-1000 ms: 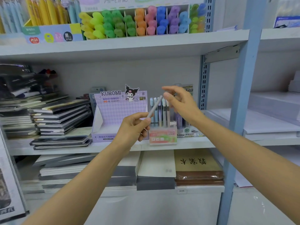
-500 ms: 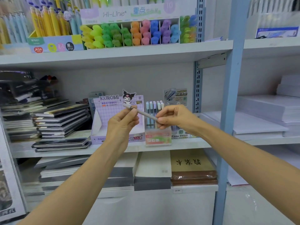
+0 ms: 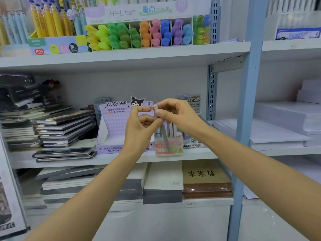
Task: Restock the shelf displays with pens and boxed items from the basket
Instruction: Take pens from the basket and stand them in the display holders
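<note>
Head, grey pen [image 3: 165, 136] before display box [image 3: 175, 150], notebooks [image 3: 64, 129]

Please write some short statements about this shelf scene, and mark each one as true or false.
1. The right hand pinches the slim grey pen. True.
2. The grey pen lies flat on a shelf board. False: it is held nearly upright, tip down, in front of the small pink-and-green pen box.
3. The purple Kuromi cardboard display box stands left of the pen box. True.
4. The row of colourful highlighters stands below the right hand. False: it stands above, on the upper white shelf.
</note>
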### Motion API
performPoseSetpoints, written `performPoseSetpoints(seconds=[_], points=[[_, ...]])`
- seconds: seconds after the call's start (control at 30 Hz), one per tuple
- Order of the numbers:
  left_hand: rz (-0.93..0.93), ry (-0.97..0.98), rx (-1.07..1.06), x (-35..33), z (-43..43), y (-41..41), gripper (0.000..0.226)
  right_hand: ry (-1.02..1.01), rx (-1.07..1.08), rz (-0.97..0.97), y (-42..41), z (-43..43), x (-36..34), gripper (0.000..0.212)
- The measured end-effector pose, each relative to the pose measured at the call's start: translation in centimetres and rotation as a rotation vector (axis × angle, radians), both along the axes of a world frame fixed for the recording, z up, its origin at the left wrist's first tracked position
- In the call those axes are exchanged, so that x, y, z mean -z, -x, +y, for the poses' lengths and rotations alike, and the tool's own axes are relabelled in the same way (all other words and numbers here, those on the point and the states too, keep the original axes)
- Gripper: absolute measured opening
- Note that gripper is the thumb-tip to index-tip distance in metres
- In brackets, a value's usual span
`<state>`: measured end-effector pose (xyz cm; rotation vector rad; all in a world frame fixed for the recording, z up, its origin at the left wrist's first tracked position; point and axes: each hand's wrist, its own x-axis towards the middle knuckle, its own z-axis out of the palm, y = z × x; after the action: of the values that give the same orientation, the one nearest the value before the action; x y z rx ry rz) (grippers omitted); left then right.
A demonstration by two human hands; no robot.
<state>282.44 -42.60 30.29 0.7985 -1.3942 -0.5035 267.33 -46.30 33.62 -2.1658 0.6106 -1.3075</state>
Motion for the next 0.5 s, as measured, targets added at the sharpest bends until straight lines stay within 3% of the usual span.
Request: performPoseSetpoints(seconds=[0.1,0.27,0.37,0.5], points=[[-0.086,0.015,-0.056,0.5,-0.3,0.1,0.036,-0.039,0.004,-0.103,0.6,-0.4,-0.3,0.01],[-0.769,0.04,-0.262,3.2,-0.8,-0.8,0.053,0.074,0.183,-0.331,2.5,-2.0,-0.8,0.006],[-1.032,0.062,-0.315,4.9,-1.1,-1.5,0.063,0.074,0.26,-0.303,2.7,-3.2,0.6,0.003],[-1.125,0.131,-0.376,5.9,-1.6,-2.1,0.07,0.078,0.295,-0.196,1.6,-4.3,2.8,0.004]])
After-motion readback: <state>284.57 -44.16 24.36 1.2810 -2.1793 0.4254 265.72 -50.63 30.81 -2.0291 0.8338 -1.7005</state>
